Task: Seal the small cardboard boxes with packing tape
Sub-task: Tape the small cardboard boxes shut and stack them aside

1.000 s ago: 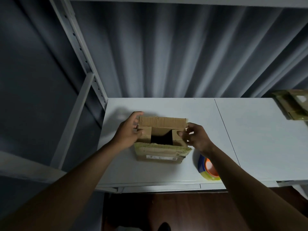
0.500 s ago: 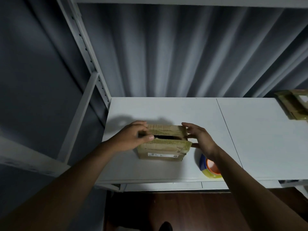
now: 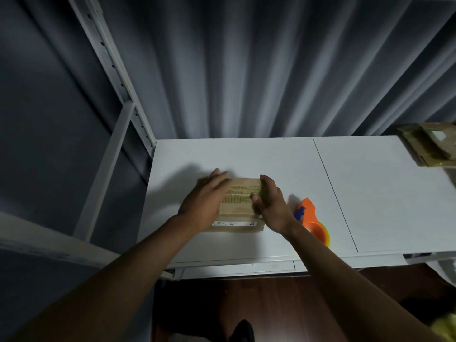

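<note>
A small cardboard box [image 3: 240, 202] sits on the white table [image 3: 283, 164], its top flaps folded down and closed. My left hand [image 3: 208, 199] lies flat over the left part of the top, fingers straight, pressing the flaps. My right hand [image 3: 270, 206] holds the box's right end, fingers curled over the far edge and thumb on the top. An orange tape dispenser [image 3: 312, 222] with a blue part and a yellow-green roll lies on the table just right of my right wrist, partly hidden by my forearm.
Other flattened or stacked cardboard boxes [image 3: 431, 145] lie at the table's far right edge. A white metal rack post [image 3: 116, 77] rises at the left. Grey curtains hang behind the table. Dark wooden floor shows below the front edge.
The box's flaps stood open a second ago; both hands folded them down and they now lie closed. My left hand moved onto the top, my right onto the right end.
</note>
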